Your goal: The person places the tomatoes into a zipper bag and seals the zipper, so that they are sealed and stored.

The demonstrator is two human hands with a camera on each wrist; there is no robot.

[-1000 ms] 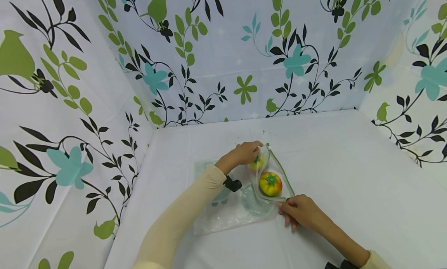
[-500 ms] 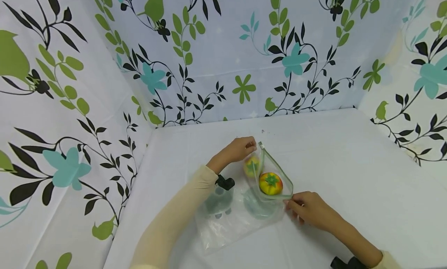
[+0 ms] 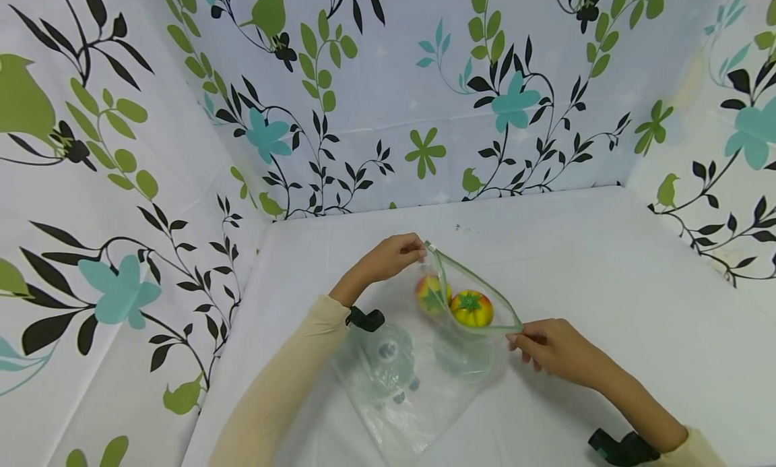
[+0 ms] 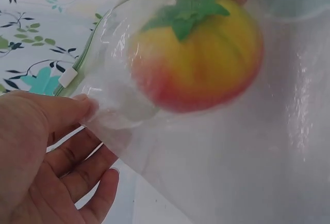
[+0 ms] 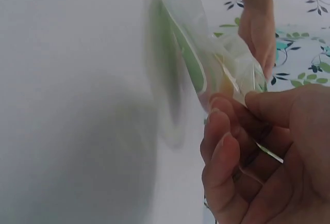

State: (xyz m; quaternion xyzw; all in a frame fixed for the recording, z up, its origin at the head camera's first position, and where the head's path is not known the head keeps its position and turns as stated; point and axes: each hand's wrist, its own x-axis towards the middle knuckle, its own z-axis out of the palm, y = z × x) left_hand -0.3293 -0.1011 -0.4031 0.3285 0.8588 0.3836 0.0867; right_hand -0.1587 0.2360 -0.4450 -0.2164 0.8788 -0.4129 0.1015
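Between both hands' grips [image 3: 397,255] [image 3: 548,346] hangs the tomato-filled bag [image 3: 418,379].

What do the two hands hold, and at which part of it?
Both hold the clear zip bag at its open mouth: the left hand pinches the far end of the rim, the right hand the near end.

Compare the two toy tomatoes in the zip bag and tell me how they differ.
The right tomato shows clearly through the open mouth of the bag, its green top facing up; the left tomato sits behind the plastic, hazier, showing more red. The right one lies nearer the right hand, the left one nearer the left hand. Both are yellow-red with green tops, and lie touching.
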